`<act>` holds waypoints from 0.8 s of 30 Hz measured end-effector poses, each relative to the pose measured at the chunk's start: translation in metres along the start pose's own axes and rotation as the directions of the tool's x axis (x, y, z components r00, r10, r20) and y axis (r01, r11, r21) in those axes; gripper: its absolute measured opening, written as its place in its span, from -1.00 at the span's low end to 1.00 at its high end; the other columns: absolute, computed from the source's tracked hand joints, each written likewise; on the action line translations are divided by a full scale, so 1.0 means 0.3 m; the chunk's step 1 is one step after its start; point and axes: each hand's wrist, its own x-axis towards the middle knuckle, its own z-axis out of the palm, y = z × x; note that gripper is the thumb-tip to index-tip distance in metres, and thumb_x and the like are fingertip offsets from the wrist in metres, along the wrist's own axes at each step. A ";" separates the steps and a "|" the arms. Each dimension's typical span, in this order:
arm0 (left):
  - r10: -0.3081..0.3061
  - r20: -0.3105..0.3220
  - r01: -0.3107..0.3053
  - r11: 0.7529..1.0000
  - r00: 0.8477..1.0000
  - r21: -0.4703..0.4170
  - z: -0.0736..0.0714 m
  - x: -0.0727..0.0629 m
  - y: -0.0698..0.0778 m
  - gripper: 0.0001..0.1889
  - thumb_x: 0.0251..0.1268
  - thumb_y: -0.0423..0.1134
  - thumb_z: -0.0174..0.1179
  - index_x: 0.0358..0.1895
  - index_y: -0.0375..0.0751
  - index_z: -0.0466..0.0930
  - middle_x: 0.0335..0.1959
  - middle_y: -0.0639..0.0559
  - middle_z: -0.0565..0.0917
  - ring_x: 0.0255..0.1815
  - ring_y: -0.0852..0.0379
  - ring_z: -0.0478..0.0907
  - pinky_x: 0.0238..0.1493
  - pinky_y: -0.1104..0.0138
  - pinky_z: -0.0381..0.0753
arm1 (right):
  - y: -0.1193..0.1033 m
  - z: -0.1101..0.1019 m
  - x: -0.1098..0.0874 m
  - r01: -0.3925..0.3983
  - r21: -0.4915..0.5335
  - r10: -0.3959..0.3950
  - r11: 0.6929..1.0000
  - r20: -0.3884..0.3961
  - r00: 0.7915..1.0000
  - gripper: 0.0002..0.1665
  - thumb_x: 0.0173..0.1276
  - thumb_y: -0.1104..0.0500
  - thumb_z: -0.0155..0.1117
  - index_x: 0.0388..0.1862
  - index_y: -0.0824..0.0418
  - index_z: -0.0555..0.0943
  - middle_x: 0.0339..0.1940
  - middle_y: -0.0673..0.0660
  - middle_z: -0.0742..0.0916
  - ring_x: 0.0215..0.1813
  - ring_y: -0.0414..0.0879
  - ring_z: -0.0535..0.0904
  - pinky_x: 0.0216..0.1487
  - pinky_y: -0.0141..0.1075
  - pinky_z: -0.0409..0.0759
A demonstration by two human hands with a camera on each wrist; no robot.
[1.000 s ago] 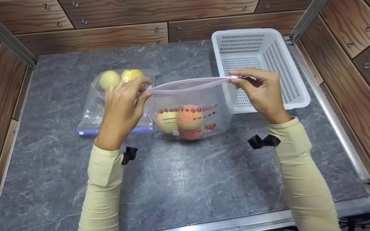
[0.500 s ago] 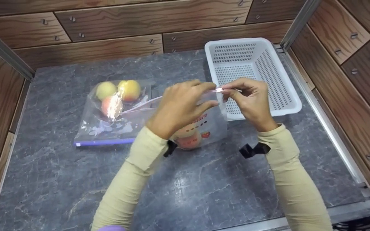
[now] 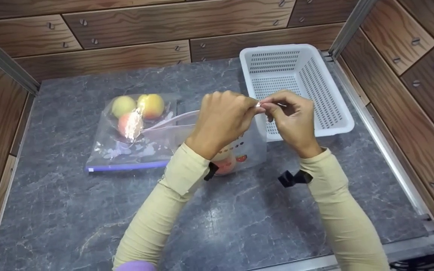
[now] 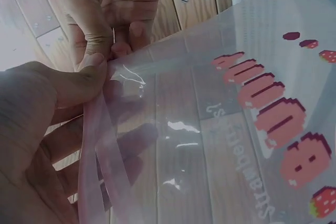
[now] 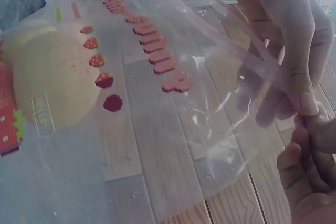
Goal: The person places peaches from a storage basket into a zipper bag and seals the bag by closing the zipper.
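Note:
A translucent zip bag (image 3: 252, 145) with a pink zip edge and red strawberry print stands in the middle, fruit at its bottom. Through its film in the right wrist view shows a pale yellow fruit (image 5: 58, 80). My left hand (image 3: 222, 120) pinches the zip edge near its right end, thumb on top. Right beside it, my right hand (image 3: 294, 122) pinches the bag's right corner, fingertips meeting the left ones. The zip edge (image 4: 94, 166) has two strips parted left of the hands. Part of the bag is hidden behind my left hand.
A second clear bag (image 3: 141, 150) with a purple zip lies flat at the left, holding a yellow-green fruit (image 3: 123, 106), a yellow-red fruit (image 3: 152, 106) and a reddish fruit (image 3: 126, 124). A white perforated basket (image 3: 326, 94) stands at the back right. Wood-patterned panels (image 3: 134, 34) border the table.
My left hand has moved right along the zip edge from the bag's left end, and its fingers have closed beside my right hand. The right hand keeps its grip on the corner.

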 end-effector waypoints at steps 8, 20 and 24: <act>-0.067 0.036 0.069 0.997 0.997 -0.042 -0.029 -0.042 -0.069 -0.67 0.44 0.09 0.21 -0.29 -0.03 0.84 -0.74 0.11 0.36 -0.67 0.20 0.20 -0.69 0.35 0.16 | -0.009 0.001 0.004 -0.051 -0.038 0.048 0.998 -0.066 0.997 -0.95 0.20 0.63 0.32 -0.39 0.58 0.64 -0.53 0.16 0.66 -0.54 -0.19 0.49 -0.52 -0.48 0.49; -0.141 0.038 0.144 0.984 0.989 -0.104 -0.084 -0.167 -0.210 -0.71 0.37 0.00 0.32 -0.42 -0.12 0.80 -0.69 0.05 0.59 -0.68 0.17 0.31 -0.66 0.33 0.26 | -0.004 -0.034 -0.003 -0.094 -0.028 0.090 0.995 -0.122 0.988 -0.96 0.22 0.63 0.30 -0.39 0.61 0.62 -0.54 0.13 0.66 -0.55 -0.20 0.50 -0.54 -0.48 0.53; -0.179 0.020 0.180 0.978 0.984 -0.103 -0.099 -0.207 -0.252 -0.72 0.34 -0.01 0.35 -0.44 -0.11 0.80 -0.68 0.03 0.58 -0.67 0.16 0.29 -0.66 0.30 0.28 | 0.001 -0.047 -0.006 -0.123 0.001 0.122 0.992 -0.144 0.982 -0.96 0.22 0.62 0.31 -0.39 0.59 0.62 -0.55 0.12 0.66 -0.56 -0.19 0.49 -0.55 -0.48 0.51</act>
